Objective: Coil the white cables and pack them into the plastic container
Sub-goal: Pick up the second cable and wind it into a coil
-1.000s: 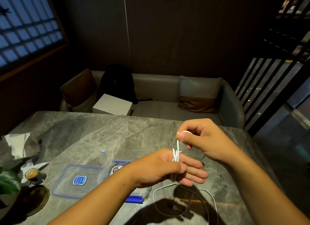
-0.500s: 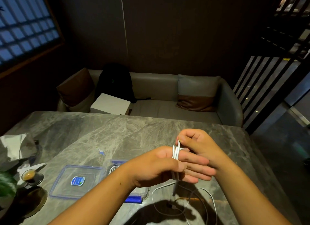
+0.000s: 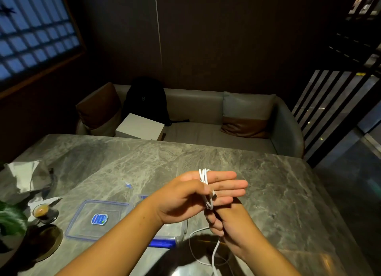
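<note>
Keep left hand (image 3: 185, 195) fingers (image 3: 226, 185) straight as former; with right hand (image 3: 228, 224) pinching white cable (image 3: 204, 179) below them, lay snug, even wraps.

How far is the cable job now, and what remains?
Done: several loops of white cable lie round the left hand, and the lid is off the container. In hand: the right hand pinches the cable below the loops. Left: a loose tail still trails on the table; then pack the coil.
</note>
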The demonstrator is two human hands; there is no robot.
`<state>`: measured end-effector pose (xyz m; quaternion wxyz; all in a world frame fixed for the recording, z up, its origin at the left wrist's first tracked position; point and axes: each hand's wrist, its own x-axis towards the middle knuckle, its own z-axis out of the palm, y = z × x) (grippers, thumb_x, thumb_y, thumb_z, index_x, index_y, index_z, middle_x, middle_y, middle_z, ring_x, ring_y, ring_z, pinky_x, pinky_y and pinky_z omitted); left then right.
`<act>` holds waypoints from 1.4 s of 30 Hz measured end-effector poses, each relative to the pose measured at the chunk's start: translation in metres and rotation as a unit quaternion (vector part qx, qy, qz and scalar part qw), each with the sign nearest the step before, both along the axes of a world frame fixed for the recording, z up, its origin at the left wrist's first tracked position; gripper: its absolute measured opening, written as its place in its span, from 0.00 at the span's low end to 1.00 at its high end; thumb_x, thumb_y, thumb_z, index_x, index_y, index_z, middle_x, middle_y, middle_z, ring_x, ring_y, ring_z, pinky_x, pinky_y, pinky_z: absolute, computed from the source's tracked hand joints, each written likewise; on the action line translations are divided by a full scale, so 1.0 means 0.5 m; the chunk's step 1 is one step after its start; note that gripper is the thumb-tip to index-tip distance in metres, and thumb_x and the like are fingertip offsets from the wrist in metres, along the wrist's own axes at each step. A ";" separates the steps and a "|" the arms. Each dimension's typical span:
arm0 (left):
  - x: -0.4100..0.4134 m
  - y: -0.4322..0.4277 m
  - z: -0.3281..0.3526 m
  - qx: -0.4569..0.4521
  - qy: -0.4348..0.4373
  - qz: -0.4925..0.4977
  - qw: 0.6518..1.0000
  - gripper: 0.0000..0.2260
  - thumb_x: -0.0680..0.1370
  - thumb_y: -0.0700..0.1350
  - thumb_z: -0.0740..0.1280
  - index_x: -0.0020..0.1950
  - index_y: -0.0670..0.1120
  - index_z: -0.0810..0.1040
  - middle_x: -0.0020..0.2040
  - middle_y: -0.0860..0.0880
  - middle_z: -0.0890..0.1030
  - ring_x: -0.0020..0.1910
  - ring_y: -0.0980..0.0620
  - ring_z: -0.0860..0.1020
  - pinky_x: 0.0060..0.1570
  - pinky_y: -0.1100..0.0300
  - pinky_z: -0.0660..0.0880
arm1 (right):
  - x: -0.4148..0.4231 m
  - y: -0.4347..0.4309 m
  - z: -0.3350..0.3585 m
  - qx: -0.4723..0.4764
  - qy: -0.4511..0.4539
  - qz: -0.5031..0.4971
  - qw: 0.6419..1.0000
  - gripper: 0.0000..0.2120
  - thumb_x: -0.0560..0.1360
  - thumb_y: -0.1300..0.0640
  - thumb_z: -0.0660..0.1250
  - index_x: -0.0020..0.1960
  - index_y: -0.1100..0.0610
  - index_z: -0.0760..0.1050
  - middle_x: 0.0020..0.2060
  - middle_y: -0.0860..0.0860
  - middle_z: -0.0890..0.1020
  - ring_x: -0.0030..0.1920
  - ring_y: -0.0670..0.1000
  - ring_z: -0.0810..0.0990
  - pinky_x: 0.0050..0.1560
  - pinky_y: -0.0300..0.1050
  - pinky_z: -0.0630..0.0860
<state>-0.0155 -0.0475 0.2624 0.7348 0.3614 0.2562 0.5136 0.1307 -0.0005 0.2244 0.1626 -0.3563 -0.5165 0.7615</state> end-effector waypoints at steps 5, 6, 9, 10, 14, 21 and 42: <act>-0.023 0.000 -0.013 -0.010 0.022 0.037 0.999 0.26 0.76 0.31 0.52 0.75 0.34 0.62 0.73 0.34 0.68 0.73 0.36 0.67 0.75 0.44 0.58 | 0.028 -0.030 0.009 0.047 -0.003 0.040 0.998 0.15 0.82 0.59 0.59 0.42 0.62 0.81 0.24 0.53 0.73 0.21 0.45 0.62 0.21 0.37 0.58; -0.025 0.000 -0.016 -0.015 0.026 0.037 0.999 0.26 0.75 0.31 0.52 0.75 0.34 0.62 0.73 0.34 0.69 0.73 0.37 0.67 0.75 0.44 0.59 | 0.036 -0.028 0.016 0.064 -0.011 0.056 0.996 0.14 0.82 0.59 0.60 0.43 0.61 0.82 0.25 0.53 0.73 0.21 0.45 0.63 0.22 0.37 0.59; -0.025 -0.002 -0.024 -0.023 0.022 0.030 0.999 0.26 0.75 0.31 0.52 0.75 0.34 0.61 0.73 0.34 0.68 0.73 0.37 0.67 0.75 0.45 0.59 | 0.049 -0.030 0.042 0.098 -0.051 0.092 0.990 0.11 0.81 0.59 0.62 0.46 0.59 0.82 0.25 0.52 0.75 0.21 0.44 0.66 0.24 0.34 0.62; -0.024 -0.003 -0.026 -0.022 0.018 0.026 0.999 0.27 0.75 0.31 0.51 0.75 0.34 0.61 0.73 0.34 0.68 0.74 0.36 0.66 0.75 0.45 0.58 | 0.053 -0.030 0.048 0.105 -0.060 0.100 0.988 0.10 0.81 0.59 0.63 0.47 0.58 0.82 0.25 0.51 0.75 0.21 0.43 0.67 0.24 0.33 0.63; -0.026 0.002 -0.033 -0.026 -0.011 0.014 0.999 0.28 0.75 0.34 0.53 0.76 0.33 0.59 0.74 0.33 0.66 0.74 0.35 0.64 0.76 0.45 0.58 | 0.064 -0.029 0.072 0.135 -0.083 0.121 0.980 0.07 0.79 0.59 0.66 0.47 0.61 0.82 0.24 0.49 0.75 0.22 0.40 0.69 0.26 0.31 0.65; -0.040 -0.001 -0.048 -0.066 -0.043 0.015 0.997 0.27 0.77 0.40 0.54 0.75 0.33 0.60 0.74 0.33 0.66 0.75 0.36 0.64 0.75 0.46 0.59 | 0.079 -0.031 0.107 0.153 -0.070 0.141 0.976 0.09 0.79 0.60 0.66 0.43 0.57 0.83 0.23 0.47 0.74 0.24 0.43 0.69 0.28 0.32 0.65; -0.013 0.000 -0.028 -0.055 -0.001 0.019 0.998 0.29 0.71 0.30 0.52 0.75 0.33 0.60 0.72 0.32 0.68 0.73 0.36 0.68 0.75 0.44 0.59 | 0.099 -0.002 0.188 0.363 -0.091 0.224 0.900 0.08 0.78 0.56 0.67 0.42 0.51 0.83 0.26 0.45 0.74 0.29 0.42 0.69 0.33 0.40 0.65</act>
